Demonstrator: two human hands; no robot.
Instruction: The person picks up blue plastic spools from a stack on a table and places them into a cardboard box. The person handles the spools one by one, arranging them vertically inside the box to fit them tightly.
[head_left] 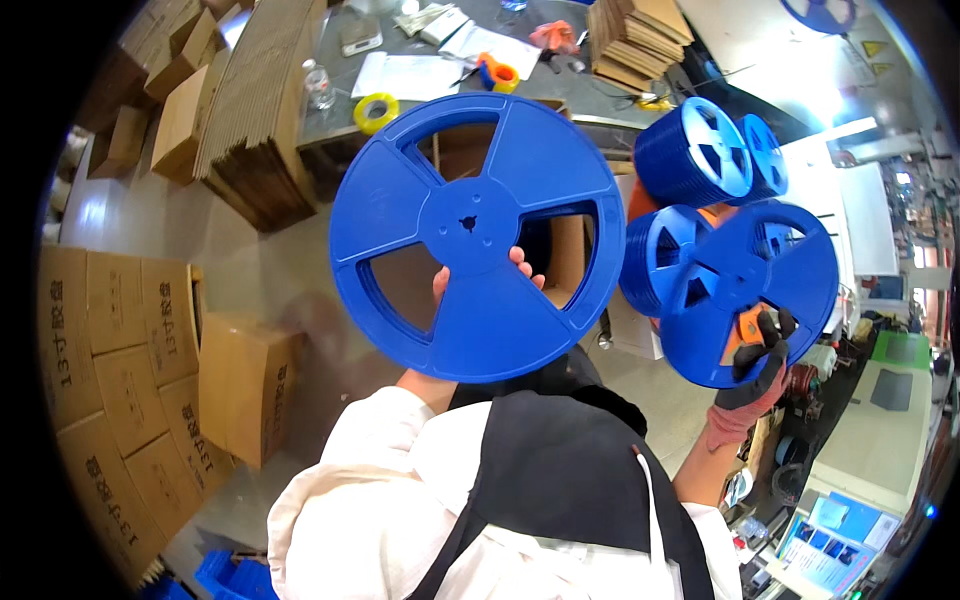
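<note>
A large blue plastic reel (500, 320) with three cut-out windows fills the middle of the head view, its flat face toward me. My left hand (440, 284) is bare and grips this reel from below; its fingertips show through two of the windows, while the palm is hidden behind. On the right, my right hand (762, 352), in a dark and pink work glove, is closed on the lower part of a second blue reel (715, 335), which is tilted. Behind that one stand stacks of the same blue reels (668, 160), on an orange surface partly showing.
A dark workbench (335, 125) ahead carries a yellow tape roll (376, 113), an orange tape dispenser (497, 75), papers and a water bottle (318, 84). Flattened cardboard (250, 120) stands left of it. Cartons (245, 390) are piled at left. A pale machine (870, 430) stands at right.
</note>
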